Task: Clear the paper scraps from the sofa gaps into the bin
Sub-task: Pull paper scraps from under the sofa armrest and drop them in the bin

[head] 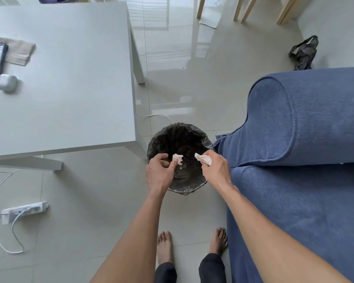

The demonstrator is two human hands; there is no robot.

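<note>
A round bin [164, 137] lined with a black bag stands on the floor between the table and the blue sofa [294, 180]. Both my hands are over its mouth. My left hand [159, 172] has its fingers spread, and a small crumpled white paper scrap [178, 158] sits at its fingertip; whether the fingers pinch it I cannot tell. My right hand [213, 168] is closed around a second crumpled paper scrap [202, 158], which sticks out past the fingers above the bin.
A white table [59, 88] stands left of the bin, with an earbuds case [6, 82] and a tablet on it. A power strip [23, 211] and cables lie on the floor at left. A black bag [303, 52] lies behind the sofa arm. My bare feet [192, 246] are below.
</note>
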